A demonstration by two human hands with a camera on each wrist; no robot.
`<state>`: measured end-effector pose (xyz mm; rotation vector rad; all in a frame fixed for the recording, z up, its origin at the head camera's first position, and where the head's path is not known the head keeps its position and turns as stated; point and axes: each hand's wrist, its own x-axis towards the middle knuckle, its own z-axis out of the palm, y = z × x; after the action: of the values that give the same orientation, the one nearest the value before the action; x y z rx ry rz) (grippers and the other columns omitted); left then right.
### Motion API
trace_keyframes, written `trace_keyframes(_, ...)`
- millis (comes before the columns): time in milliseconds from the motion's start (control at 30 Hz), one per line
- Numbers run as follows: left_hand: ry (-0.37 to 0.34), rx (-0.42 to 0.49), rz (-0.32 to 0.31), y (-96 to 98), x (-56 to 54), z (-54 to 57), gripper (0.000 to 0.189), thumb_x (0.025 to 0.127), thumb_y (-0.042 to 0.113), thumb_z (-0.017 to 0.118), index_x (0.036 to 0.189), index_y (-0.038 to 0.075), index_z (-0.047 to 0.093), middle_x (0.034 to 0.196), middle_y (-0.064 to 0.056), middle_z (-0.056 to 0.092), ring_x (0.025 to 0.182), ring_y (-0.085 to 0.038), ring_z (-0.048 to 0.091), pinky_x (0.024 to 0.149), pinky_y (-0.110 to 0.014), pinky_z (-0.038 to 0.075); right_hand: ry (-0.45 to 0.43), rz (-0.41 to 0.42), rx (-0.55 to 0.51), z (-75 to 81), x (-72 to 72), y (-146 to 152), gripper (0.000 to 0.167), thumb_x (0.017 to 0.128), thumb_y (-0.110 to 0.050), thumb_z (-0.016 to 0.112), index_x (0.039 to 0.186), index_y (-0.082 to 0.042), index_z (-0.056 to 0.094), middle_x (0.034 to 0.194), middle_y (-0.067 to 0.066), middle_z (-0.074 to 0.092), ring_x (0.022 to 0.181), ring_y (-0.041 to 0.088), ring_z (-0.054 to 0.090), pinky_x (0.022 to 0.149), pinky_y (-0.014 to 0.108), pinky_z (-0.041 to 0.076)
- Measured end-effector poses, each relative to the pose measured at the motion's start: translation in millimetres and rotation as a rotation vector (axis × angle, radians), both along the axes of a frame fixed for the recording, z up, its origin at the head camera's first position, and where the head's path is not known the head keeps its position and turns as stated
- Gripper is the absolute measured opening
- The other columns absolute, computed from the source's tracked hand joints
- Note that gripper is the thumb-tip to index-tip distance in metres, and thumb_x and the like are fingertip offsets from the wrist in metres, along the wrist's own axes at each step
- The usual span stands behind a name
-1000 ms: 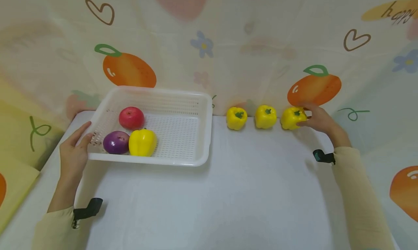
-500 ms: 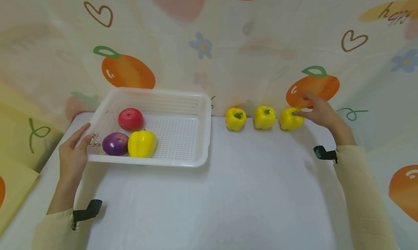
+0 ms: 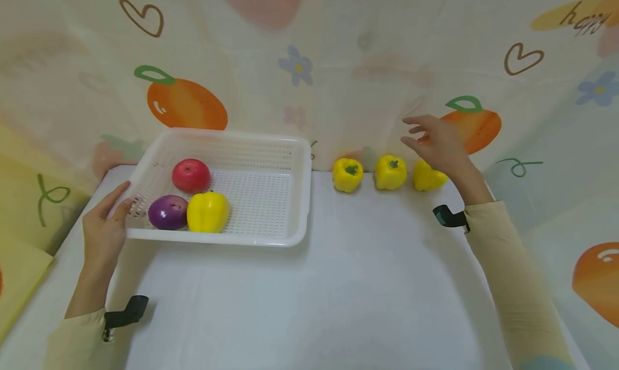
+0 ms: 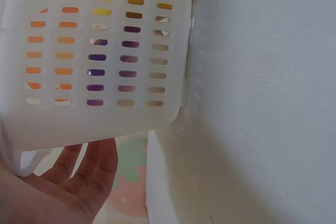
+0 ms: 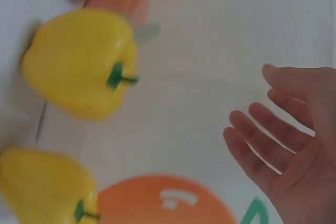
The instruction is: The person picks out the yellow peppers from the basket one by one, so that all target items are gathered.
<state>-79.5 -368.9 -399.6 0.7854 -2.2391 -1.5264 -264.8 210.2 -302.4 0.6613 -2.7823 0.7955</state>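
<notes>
In the head view, my left hand (image 3: 103, 227) holds the left end of a white plastic basket (image 3: 271, 240), with its fingers along the rim. Close up, the left wrist view shows those fingers (image 4: 97, 174) beside the basket's slotted wall (image 4: 79, 124). Inside sit a red tomato-like fruit (image 3: 191, 175), a purple, rounded vegetable (image 3: 167, 212) and a yellow bell pepper (image 3: 208, 212). My right hand (image 3: 442, 144), fingers spread and holding nothing, hovers over the rightmost yellow bell pepper (image 3: 427, 178), partly covering it. Two more yellow peppers stand left of it, a middle one (image 3: 390, 172) and a left one (image 3: 347, 175).
A white cloth covers the table (image 3: 309, 305). Along its back edge hangs a printed curtain (image 3: 338, 91) with oranges and hearts, right behind the basket and the row of peppers. Yellow cloth (image 3: 19, 284) hangs at the left side.
My right hand has let go of the rightmost yellow bell pepper, rising and moving left above it. That pepper stays in the row. My left hand keeps its place on the basket.
</notes>
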Motion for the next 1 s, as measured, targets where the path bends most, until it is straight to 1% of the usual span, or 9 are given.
trace_keyframes(100, -0.010, -0.014, 0.008, -0.6, 0.5, 1.5, 0.042, 0.101, 0.025, 0.051, 0.142, 0.033, 0.051, 0.154, 0.004, 0.038, 0.138, -0.003, 0.023, 0.115, -0.027, 0.012, -0.030, 0.042, 0.023, 5.8, -2.1, -19.4, 0.044, 0.095, -0.018, 0.065, 0.136, -0.004, 0.055, 0.134, 0.017, 0.057, 0.113, 0.036, 0.059, 0.093, 0.051, 0.048)
trace_keyframes(267, -0.002, 0.017, 0.011, -0.2, -0.7, 4.2, 0.042, 0.101, 0.023, 0.051, 0.142, 0.033, 0.051, 0.153, 0.008, 0.040, 0.138, -0.002, 0.022, 0.115, -0.026, 0.009, -0.074, 0.117, -0.016, 12.7, -6.4, -41.8, 0.043, 0.096, -0.015, 0.064, 0.136, -0.002, 0.054, 0.137, 0.016, 0.055, 0.116, 0.035, 0.057, 0.096, 0.049, 0.047)
trace_keyframes(333, 0.009, 0.030, 0.009, 1.0, -1.9, 4.6, 0.042, 0.101, 0.022, 0.051, 0.142, 0.032, 0.052, 0.152, 0.010, 0.040, 0.137, -0.001, 0.022, 0.115, -0.025, 0.009, -0.084, 0.130, -0.026, 13.1, -8.2, -46.7, 0.041, 0.096, -0.015, 0.063, 0.134, -0.001, 0.055, 0.136, 0.016, 0.054, 0.116, 0.034, 0.057, 0.096, 0.049, 0.047)
trace_keyframes(467, 0.007, 0.029, 0.003, 3.6, -3.1, 4.9, 0.042, 0.102, 0.022, 0.051, 0.142, 0.032, 0.052, 0.153, 0.008, 0.039, 0.137, -0.002, 0.022, 0.115, -0.025, 0.010, -0.101, 0.127, -0.039, 12.0, -11.5, -55.6, 0.039, 0.097, -0.016, 0.062, 0.133, -0.001, 0.056, 0.136, 0.015, 0.055, 0.116, 0.033, 0.057, 0.096, 0.047, 0.048)
trace_keyframes(533, 0.002, 0.010, -0.002, 3.4, -2.9, 4.8, 0.042, 0.101, 0.023, 0.051, 0.142, 0.031, 0.052, 0.153, 0.006, 0.039, 0.137, -0.002, 0.023, 0.115, -0.025, 0.010, -0.106, 0.118, -0.047, 11.5, -12.5, -61.8, 0.040, 0.097, -0.016, 0.062, 0.133, -0.002, 0.056, 0.136, 0.014, 0.054, 0.115, 0.032, 0.057, 0.096, 0.046, 0.048)
trace_keyframes(733, -0.003, -0.005, -0.007, -1.5, -0.3, 4.6, 0.042, 0.102, 0.022, 0.050, 0.143, 0.032, 0.050, 0.154, 0.007, 0.038, 0.138, 0.000, 0.022, 0.116, -0.026, 0.010, -0.130, 0.083, -0.037, 9.0, -14.2, -91.8, 0.040, 0.097, -0.018, 0.061, 0.134, -0.004, 0.056, 0.136, 0.012, 0.056, 0.111, 0.030, 0.060, 0.096, 0.043, 0.047)
trace_keyframes(833, -0.001, -0.010, -0.021, -2.2, -0.1, 3.3, 0.042, 0.102, 0.023, 0.050, 0.143, 0.031, 0.050, 0.154, 0.008, 0.038, 0.138, -0.001, 0.022, 0.116, -0.026, 0.009, -0.146, 0.099, -0.036, 8.1, -12.9, -108.5, 0.038, 0.097, -0.017, 0.061, 0.132, -0.003, 0.057, 0.131, 0.012, 0.060, 0.107, 0.028, 0.061, 0.095, 0.040, 0.048)
trace_keyframes(1000, 0.011, 0.015, -0.019, -0.4, 0.4, 1.5, 0.042, 0.102, 0.021, 0.051, 0.143, 0.030, 0.051, 0.151, 0.012, 0.040, 0.138, 0.000, 0.022, 0.116, -0.025, 0.008, -0.175, 0.166, -0.060, 9.8, -8.7, -138.5, 0.033, 0.098, -0.016, 0.060, 0.128, -0.002, 0.061, 0.118, 0.012, 0.065, 0.102, 0.026, 0.061, 0.092, 0.035, 0.049)
